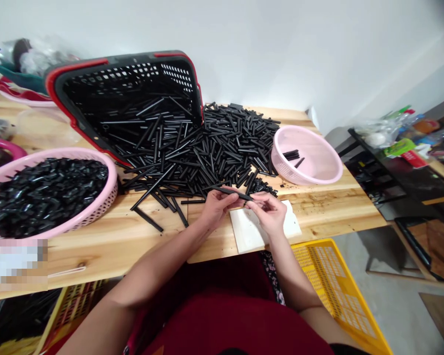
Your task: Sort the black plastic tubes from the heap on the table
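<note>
Between my hands lies a thin black tube, tilted slightly down to the right. My left hand is closed on its left part, thumb and fingers pinching it. At its right end my right hand pinches too, with a small dark bit near the fingertips. Under the hands is a white board on the wooden table. Behind them spreads a large pile of black tubes, spilling out of a tipped black basket with red edges.
At the left stands a pink basket full of glossy black pieces. To the right, a pink basin holds several black tubes. A yellow crate sits below the table's front edge. Bags and containers fill the back left.
</note>
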Available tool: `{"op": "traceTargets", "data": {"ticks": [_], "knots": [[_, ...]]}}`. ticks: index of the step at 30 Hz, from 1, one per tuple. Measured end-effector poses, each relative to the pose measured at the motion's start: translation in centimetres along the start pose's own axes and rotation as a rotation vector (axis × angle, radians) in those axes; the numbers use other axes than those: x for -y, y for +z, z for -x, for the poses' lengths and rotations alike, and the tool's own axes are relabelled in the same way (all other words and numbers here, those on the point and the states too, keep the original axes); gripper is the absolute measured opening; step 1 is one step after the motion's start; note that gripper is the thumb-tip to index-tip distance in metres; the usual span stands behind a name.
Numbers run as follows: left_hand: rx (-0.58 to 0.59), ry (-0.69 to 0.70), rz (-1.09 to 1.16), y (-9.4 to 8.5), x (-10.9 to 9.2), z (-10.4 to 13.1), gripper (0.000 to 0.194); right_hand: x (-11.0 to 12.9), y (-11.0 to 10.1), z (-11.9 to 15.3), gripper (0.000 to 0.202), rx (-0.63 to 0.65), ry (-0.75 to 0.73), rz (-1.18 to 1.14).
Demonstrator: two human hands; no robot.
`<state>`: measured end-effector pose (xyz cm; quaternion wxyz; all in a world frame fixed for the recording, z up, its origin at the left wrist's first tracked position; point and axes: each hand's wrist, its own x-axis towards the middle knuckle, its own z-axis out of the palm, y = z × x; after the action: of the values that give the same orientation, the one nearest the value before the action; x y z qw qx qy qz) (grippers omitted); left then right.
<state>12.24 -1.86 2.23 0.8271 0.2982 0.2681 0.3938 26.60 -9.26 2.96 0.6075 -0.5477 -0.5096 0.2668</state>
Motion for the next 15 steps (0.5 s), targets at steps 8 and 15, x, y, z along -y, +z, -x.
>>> {"op": "traceTargets", "data": {"ticks": [8,15], "knots": [[0.106,0.03,0.009,-0.3,0.4,0.0,0.043,-1.4,0.6,-1.2,0.021,0.129,-0.039,-0.225],[0.248,0.066,-0.178,-0.3,0.1,0.1,0.042,-2.1,0.2,-3.2,0.061,0.385,0.253,-0.418]]}}
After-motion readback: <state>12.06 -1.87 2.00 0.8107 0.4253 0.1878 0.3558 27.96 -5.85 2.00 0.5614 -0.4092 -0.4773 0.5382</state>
